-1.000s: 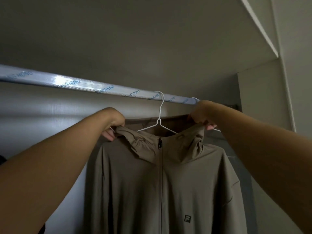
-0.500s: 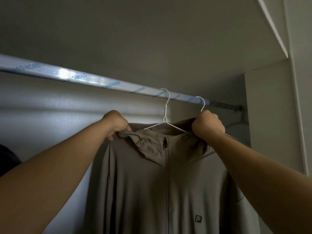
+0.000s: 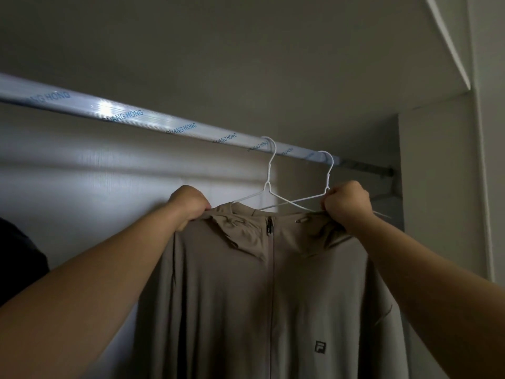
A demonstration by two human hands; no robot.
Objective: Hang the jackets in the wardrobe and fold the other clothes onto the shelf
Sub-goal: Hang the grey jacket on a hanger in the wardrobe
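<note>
Item: beige zip jacket (image 3: 273, 283). Hangs in wardrobe below rail (image 3: 164, 124), collar on white wire hanger (image 3: 267, 186); shoulder seating hidden by fabric.
Left hand (image 3: 188, 206): clenched on left collar edge.
Right hand (image 3: 347, 206): clenched on right collar edge, just beside neck of second hanger (image 3: 328, 176); contact unclear.
Risks, judged: uneven tug slides fabric off thin wire; upward pull unhooks hanger from rail; crossed hanger arms snag.

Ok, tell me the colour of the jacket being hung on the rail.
Taupe, a greyish beige. The jacket shows best in the head view, the only one.
</note>
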